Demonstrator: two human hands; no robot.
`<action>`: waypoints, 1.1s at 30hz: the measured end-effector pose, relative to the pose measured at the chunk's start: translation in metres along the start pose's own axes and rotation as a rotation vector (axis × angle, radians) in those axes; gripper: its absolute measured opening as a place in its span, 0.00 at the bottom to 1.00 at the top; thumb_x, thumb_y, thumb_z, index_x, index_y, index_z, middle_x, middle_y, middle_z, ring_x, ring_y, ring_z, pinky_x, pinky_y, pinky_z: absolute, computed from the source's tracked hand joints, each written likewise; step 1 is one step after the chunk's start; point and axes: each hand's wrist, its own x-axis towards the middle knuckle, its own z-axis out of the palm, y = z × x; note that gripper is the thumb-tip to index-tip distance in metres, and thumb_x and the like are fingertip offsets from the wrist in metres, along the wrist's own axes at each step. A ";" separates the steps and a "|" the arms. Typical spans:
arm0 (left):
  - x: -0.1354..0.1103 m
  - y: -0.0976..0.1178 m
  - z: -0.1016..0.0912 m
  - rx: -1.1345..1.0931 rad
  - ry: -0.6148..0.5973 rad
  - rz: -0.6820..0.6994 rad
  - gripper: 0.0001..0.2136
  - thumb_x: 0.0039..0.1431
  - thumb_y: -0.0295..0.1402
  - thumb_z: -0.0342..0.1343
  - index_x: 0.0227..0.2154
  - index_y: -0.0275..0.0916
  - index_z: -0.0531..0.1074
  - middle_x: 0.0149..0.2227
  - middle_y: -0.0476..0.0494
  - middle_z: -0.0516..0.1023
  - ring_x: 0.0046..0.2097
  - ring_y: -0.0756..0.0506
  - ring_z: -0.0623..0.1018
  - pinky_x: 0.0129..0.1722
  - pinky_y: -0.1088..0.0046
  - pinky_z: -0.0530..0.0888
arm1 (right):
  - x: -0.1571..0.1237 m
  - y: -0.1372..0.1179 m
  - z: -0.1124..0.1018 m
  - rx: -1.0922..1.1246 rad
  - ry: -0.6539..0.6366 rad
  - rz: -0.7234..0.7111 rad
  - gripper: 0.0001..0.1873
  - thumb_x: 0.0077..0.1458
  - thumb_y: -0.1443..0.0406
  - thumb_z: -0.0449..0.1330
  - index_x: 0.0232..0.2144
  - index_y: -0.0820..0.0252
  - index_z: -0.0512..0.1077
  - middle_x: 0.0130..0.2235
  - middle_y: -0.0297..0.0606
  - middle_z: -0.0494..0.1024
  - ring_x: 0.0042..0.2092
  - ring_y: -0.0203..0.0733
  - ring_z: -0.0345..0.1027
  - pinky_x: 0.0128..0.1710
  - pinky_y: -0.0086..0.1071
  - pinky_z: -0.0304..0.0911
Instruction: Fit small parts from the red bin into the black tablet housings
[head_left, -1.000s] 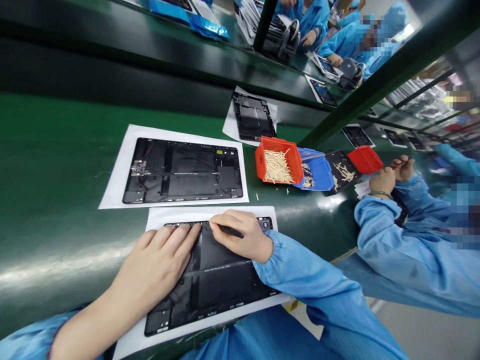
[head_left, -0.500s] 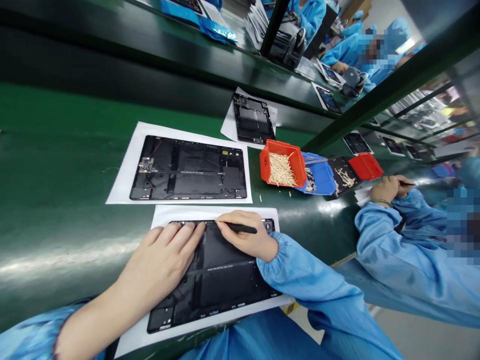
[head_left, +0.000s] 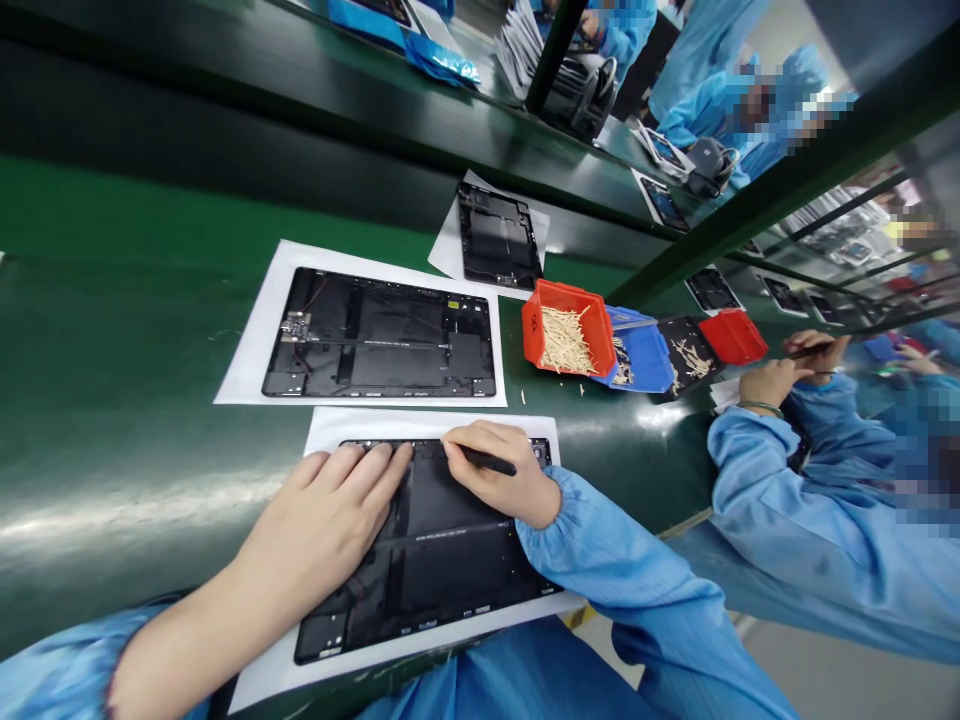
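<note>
An opened black tablet housing [head_left: 450, 575] lies on a white sheet [head_left: 517, 605] close in front of me. My left hand [head_left: 334, 510] rests flat on its left part, fingers stretched toward the far edge. Pinched in my right hand [head_left: 501, 470] is a slim black pen-like tool [head_left: 489, 461], perhaps tweezers; its tip is hidden by my fingers at the housing's far edge, right of my left fingertips. Thin strips and a small line of print show on the housing's dark inside.
Beyond lies a second housing [head_left: 397, 340], and a third [head_left: 501, 238] farther back. A red bin [head_left: 531, 345] of pale strips, a blue bin [head_left: 652, 365] and a dark tray [head_left: 694, 350] stand right. A co-worker's sleeve [head_left: 810, 500] is at far right. A green post [head_left: 735, 215] slants across.
My right hand has slid slightly right along the far edge with the black tool. My left hand stays in place. At far right the co-worker's hands have risen a little.
</note>
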 end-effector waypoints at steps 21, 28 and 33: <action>-0.009 -0.022 -0.002 -0.188 0.068 -0.084 0.18 0.67 0.33 0.52 0.57 0.33 0.67 0.54 0.33 0.75 0.51 0.33 0.72 0.48 0.53 0.69 | 0.004 -0.003 0.002 0.071 -0.037 -0.013 0.06 0.65 0.68 0.58 0.37 0.60 0.76 0.35 0.40 0.83 0.35 0.38 0.77 0.38 0.32 0.73; -0.014 -0.034 0.009 -0.320 0.011 -0.156 0.21 0.68 0.40 0.51 0.60 0.37 0.64 0.56 0.34 0.73 0.54 0.34 0.71 0.51 0.53 0.70 | 0.005 -0.003 -0.005 0.075 -0.170 -0.080 0.05 0.65 0.70 0.58 0.40 0.61 0.76 0.36 0.42 0.82 0.37 0.39 0.76 0.39 0.33 0.72; -0.016 -0.034 0.011 -0.318 0.018 -0.160 0.20 0.68 0.41 0.50 0.59 0.37 0.65 0.55 0.35 0.73 0.54 0.34 0.71 0.51 0.53 0.69 | 0.003 0.002 -0.004 0.103 -0.156 -0.076 0.05 0.64 0.70 0.59 0.39 0.61 0.76 0.35 0.41 0.81 0.36 0.39 0.76 0.38 0.32 0.72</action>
